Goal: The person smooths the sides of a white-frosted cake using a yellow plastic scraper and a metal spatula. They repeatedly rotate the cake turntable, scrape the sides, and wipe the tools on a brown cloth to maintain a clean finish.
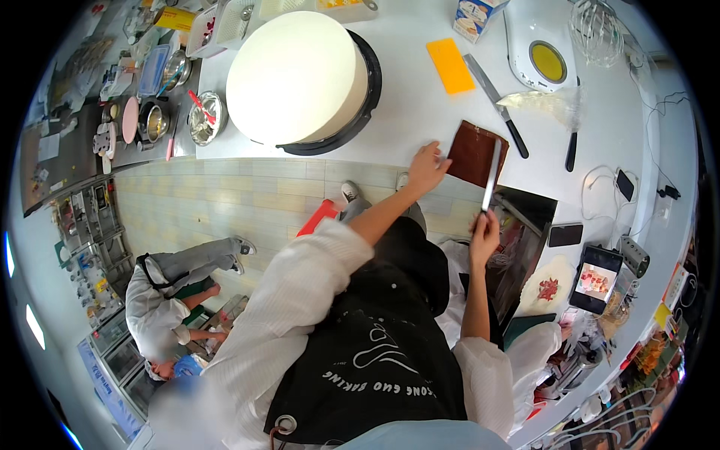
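My right hand (485,235) grips the dark handle of a metal palette knife (492,171). The blade lies across the right side of a folded brown cloth (473,157) at the table's front edge. Just left of the cloth is my left hand (428,169), fingers apart and slightly bent, holding nothing that I can see. Whether its fingertips touch the cloth, I cannot tell. Further left, a large round cake (292,76) with smooth white coating stands on a black turntable (371,84).
Beyond the cloth are an orange scraper (451,66), a long knife (489,84), a piping bag (554,104) and a white scale (523,34). A steel bowl (220,132) holds a red spatula. Phones (565,235) lie at right. A seated person (163,298) works behind, lower left.
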The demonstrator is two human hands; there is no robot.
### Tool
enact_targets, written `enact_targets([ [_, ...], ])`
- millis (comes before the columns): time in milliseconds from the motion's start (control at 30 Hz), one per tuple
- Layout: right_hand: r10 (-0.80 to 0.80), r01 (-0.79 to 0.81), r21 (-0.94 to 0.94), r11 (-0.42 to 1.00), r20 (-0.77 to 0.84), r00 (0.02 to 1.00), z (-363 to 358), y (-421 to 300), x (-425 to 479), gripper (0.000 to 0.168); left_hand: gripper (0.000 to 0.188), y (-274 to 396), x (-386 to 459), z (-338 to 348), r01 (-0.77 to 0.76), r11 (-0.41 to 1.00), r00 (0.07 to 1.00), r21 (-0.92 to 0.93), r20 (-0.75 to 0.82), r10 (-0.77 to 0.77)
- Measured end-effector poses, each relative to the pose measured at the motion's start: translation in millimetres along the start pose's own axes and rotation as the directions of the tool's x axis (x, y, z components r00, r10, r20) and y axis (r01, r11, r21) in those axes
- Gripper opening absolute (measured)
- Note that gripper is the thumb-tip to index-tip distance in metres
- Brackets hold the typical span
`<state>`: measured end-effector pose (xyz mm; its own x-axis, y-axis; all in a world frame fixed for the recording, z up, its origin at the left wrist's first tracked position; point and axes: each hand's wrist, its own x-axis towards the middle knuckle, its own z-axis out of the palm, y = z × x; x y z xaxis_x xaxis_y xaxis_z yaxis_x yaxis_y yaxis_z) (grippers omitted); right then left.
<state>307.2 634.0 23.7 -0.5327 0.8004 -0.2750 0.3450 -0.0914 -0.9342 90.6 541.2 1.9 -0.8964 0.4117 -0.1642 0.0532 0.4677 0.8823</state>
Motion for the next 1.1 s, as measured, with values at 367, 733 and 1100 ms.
enact_targets([
  [367, 0.049, -0.075, 0.249, 0.966, 0.108, 0.993, 73, -1, 41, 0.021, 0.014, 49, -6, 9, 0.596, 0.645, 0.74, -0.478, 0.639, -0.209],
  [733, 0.115, -0.168, 0.207, 0.964, 0.248, 0.962, 23, -21, -20, 0.024, 0.017, 33, 30, 24, 0.392, 0.517, 0.884, -0.761, 0.155, -0.442],
  [1100, -0.544, 0.539, -0.448, 0.713, 0.131, 0.829, 30, -60, 56, 0.033, 0.036, 25, 15, -49, -0.243, 0.883, 0.927, 0.402, -0.173, 0.334],
])
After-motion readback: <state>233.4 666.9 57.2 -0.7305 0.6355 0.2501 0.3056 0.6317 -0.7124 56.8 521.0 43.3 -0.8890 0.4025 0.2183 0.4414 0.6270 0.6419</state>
